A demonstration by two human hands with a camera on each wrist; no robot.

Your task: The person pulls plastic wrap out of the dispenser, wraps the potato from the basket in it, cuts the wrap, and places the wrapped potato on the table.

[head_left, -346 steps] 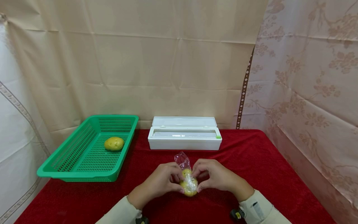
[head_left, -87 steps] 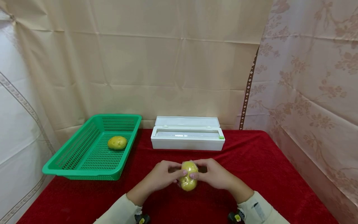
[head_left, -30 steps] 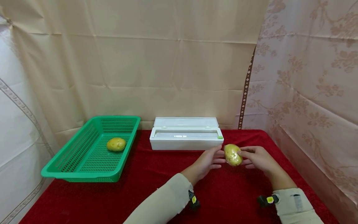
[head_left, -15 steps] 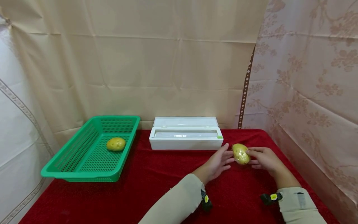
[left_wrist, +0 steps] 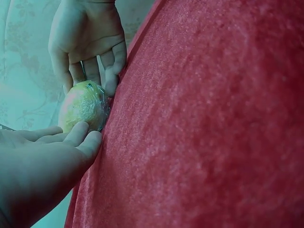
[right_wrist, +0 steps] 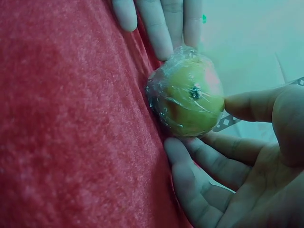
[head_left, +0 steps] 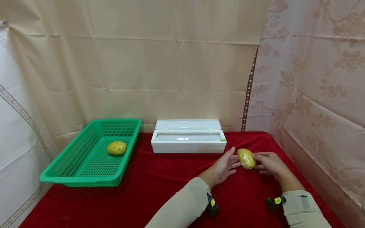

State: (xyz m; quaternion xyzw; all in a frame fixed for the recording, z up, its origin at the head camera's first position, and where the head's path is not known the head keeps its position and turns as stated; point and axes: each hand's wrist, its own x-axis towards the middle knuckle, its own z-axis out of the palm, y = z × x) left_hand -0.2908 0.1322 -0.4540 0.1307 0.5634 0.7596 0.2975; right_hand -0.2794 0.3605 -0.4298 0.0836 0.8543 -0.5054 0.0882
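Observation:
A yellow potato (head_left: 246, 158) wrapped in clear cling film rests low over the red cloth at the right side of the table. My right hand (head_left: 269, 163) holds it from the right; in the right wrist view the thumb (right_wrist: 251, 105) presses one side while the fingers lie curved against the other. On its left, my left hand (head_left: 223, 166) has its fingers extended, their tips right at the potato. Seen from the left wrist, the film shines and wrinkles over the potato (left_wrist: 84, 107), between both hands' fingertips.
Behind, at mid-table, stands a white cling film dispenser (head_left: 188, 147) with its lid raised and a green slider at the right end. A green plastic basket (head_left: 78, 180) at the left holds an unwrapped-looking potato (head_left: 117, 148). Curtains hang along the back and right.
Earlier both hands smoothed a loose film tail round the potato at the middle. Since then they carried it to the right, and in the last half second it has barely moved.

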